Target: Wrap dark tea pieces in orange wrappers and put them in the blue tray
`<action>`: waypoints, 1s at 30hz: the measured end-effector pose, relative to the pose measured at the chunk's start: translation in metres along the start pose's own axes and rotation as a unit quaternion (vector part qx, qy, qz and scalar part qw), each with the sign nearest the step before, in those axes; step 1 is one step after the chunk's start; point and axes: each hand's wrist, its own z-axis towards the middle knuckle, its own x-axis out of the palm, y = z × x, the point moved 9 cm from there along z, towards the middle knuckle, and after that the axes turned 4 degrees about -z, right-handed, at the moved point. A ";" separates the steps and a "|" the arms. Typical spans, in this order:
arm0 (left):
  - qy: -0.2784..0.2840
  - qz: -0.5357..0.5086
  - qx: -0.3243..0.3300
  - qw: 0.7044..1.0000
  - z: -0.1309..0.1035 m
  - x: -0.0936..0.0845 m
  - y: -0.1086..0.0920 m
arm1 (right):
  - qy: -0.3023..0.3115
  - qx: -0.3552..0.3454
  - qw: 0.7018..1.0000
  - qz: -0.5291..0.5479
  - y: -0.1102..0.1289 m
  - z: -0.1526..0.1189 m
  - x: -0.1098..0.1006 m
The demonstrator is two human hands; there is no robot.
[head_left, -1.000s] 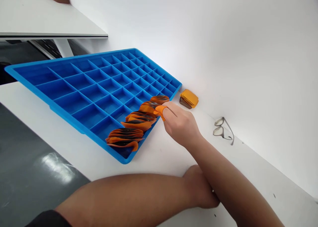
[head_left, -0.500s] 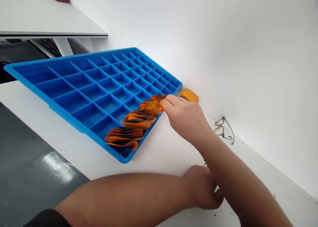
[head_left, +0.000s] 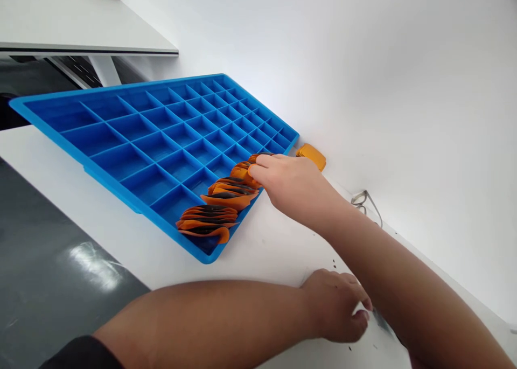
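Nearest me, my left hand rests on the white table, fingers loosely curled with nothing clearly in them (my right forearm crosses over it, so I cannot tell for sure); it looks like a brace while I reach. Farther out, my right hand stretches to the blue tray, fingertips pinched on an orange piece in the tray's right-hand column. That column holds stacks of orange pieces with dark faces, standing on edge, probably so each compartment holds several. Just past the tray's far right corner sits a small orange pile. Glasses lie right of my wrist, partly hidden.
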 end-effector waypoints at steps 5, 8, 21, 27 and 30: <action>0.007 0.017 0.017 1.000 -0.001 0.000 -0.002 | -0.010 0.041 0.992 0.120 -0.026 -0.007 0.010; 0.007 0.035 0.025 0.999 0.000 0.000 -0.004 | -0.074 0.053 0.979 0.185 -0.041 -0.018 0.000; 0.020 0.022 -0.005 1.000 0.006 0.010 0.008 | -0.204 0.122 0.971 0.030 -0.103 -0.058 -0.030; 0.011 0.006 0.001 1.000 0.004 0.007 0.005 | -0.177 0.078 0.973 -0.128 -0.066 -0.037 -0.005; 0.005 0.015 0.010 1.000 0.004 0.005 0.003 | -0.191 0.079 0.963 -0.174 -0.060 -0.029 -0.003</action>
